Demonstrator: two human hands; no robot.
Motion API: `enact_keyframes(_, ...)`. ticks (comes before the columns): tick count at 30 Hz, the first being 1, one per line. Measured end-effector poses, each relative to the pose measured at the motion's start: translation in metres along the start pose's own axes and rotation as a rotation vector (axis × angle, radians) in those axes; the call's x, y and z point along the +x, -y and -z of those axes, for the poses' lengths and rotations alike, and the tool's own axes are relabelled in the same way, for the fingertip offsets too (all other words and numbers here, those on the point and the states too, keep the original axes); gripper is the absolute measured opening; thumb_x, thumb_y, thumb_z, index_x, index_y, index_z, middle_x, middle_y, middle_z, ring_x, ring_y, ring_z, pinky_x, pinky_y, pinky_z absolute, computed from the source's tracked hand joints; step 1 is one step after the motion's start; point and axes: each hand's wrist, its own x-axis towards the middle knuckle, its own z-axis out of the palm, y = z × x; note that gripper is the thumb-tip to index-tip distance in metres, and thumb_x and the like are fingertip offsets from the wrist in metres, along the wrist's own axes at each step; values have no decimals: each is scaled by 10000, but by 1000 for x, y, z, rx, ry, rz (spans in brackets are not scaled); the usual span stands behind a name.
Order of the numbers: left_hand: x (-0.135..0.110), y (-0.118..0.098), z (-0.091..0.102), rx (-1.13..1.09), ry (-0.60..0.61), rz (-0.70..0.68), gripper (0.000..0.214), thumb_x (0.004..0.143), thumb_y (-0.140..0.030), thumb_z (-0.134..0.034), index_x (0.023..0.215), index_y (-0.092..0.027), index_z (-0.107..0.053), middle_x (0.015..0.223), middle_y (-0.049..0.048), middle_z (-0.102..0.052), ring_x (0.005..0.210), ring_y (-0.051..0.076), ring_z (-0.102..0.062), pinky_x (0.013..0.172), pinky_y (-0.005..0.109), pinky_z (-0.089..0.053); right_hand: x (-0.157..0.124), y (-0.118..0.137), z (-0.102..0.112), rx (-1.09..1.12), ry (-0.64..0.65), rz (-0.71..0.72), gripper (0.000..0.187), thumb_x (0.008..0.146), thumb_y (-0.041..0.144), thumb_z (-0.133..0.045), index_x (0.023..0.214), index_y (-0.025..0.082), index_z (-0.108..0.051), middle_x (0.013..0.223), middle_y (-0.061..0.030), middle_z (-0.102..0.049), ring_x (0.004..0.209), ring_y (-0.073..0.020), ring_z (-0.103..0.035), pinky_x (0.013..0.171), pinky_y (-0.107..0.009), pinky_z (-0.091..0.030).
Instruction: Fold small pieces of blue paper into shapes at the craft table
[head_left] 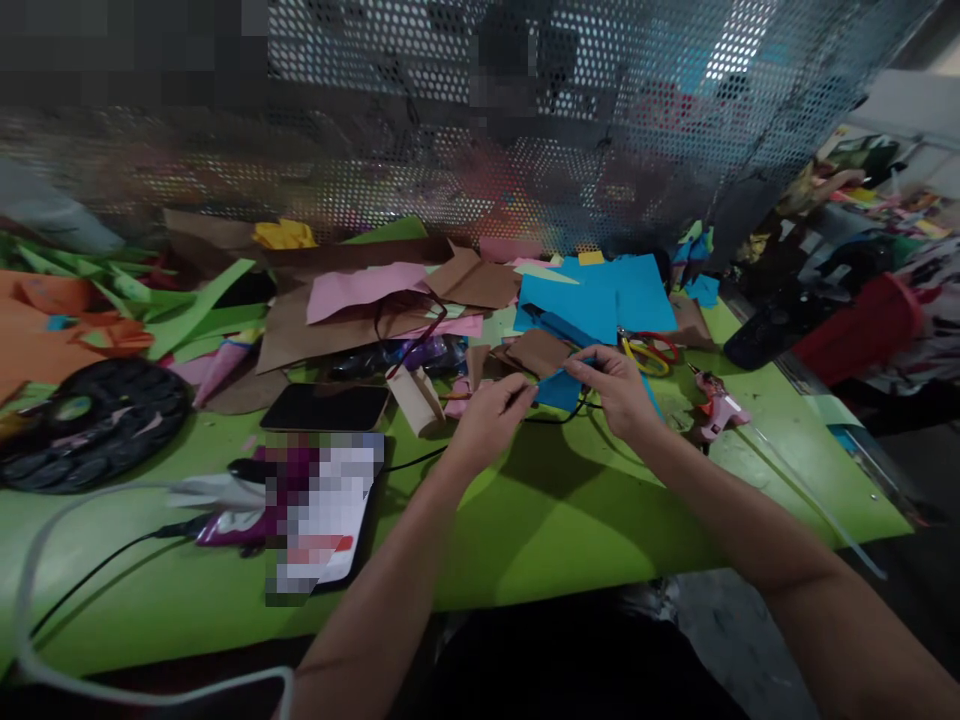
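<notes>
Over the middle of the green table, my left hand (pixel 495 415) and my right hand (pixel 611 390) pinch a small piece of blue paper (pixel 559 388) between them. Fingers of both hands are closed at the paper's edges. Just beyond my right hand lies a pair of scissors (pixel 646 358) with yellow and red handles. Larger blue paper sheets (pixel 600 290) spread behind the hands. To the left of my left hand stands a beige paper roll (pixel 416 402). A dark cord passes below the blue piece, partly hidden by the hands.
A pink glue gun (pixel 721 408) rests at the right. On the left lie a dark phone (pixel 326 407), a lit phone (pixel 337 520), a corded purple tool (pixel 236 525) and a round black tray (pixel 97 420). Coloured paper scraps (pixel 367 290) pile against a perforated metal panel (pixel 420 130).
</notes>
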Motion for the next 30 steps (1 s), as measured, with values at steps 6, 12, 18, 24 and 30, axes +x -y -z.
enact_keyframes(6,2,1,1,-118,-176,101,307,954,-368,-441,703,-191,-462,618,-28,-445,594,125,-415,578,263,-301,0,1,-2,57,43,-36,329,719,498,-746,875,222,-657,748,14,-620,603,-105,-506,551,-239,-408)
enact_keyframes(12,1,-1,-3,-98,-154,62,267,946,-351,-464,735,-189,-480,642,-29,-477,620,126,-436,595,260,-313,-11,-16,-16,-104,277,-114,380,672,524,-773,689,173,-627,618,14,-605,566,-113,-501,539,-249,-386)
enact_keyframes(18,1,1,-1,-4,-131,34,265,935,-333,-483,716,-184,-464,629,-36,-438,625,124,-411,604,270,-285,-11,-13,-15,-73,232,-99,361,667,499,-783,692,179,-617,631,12,-616,589,-121,-527,529,-246,-387)
enact_keyframes(24,1,-1,6,-35,-111,47,251,928,-327,-481,721,-184,-487,622,-29,-485,605,125,-441,589,267,-307,-10,-5,-11,-71,152,-79,357,702,479,-765,619,193,-567,602,5,-618,554,-116,-518,504,-241,-386)
enact_keyframes(30,1,0,13,-94,-171,39,249,911,-354,-522,726,-187,-526,638,-26,-523,596,116,-463,573,242,-350,-9,-1,-10,-112,120,-13,356,776,500,-697,634,196,-578,616,1,-627,544,-113,-518,507,-241,-402)
